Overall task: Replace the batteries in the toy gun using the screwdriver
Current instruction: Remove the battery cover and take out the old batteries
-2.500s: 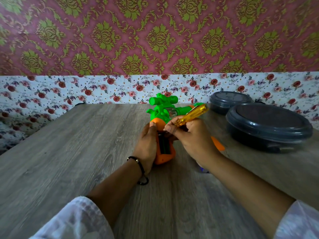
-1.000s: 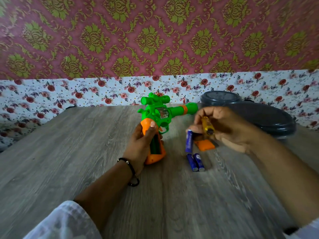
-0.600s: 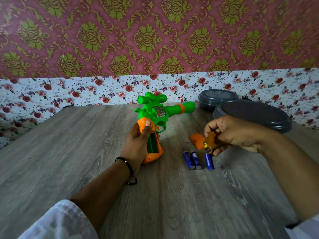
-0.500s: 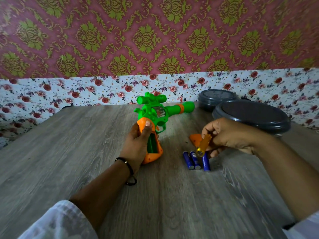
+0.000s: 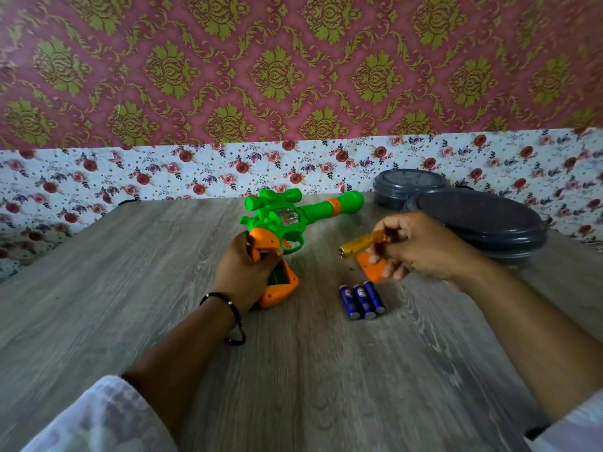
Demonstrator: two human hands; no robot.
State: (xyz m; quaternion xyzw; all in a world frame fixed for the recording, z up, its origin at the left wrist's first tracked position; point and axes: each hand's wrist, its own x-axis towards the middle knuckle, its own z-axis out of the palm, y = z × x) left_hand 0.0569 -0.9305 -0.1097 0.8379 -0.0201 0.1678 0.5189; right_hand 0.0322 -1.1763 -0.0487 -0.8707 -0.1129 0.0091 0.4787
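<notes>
- Blue batteries, three side by side, now lie on the table, removed from the open grip.
- Left hand still grips toy gun.
- Right hand holds screwdriver above the orange cover; fresh cells judged next.

The gun is glossy green and orange plastic, with a clear window on its side. The screwdriver has a translucent amber plastic handle; the three batteries wear shiny blue wrappers. The table shows matt grey wood grain, the tubs look like smooth dark plastic, and the sleeves are white cloth.
</notes>
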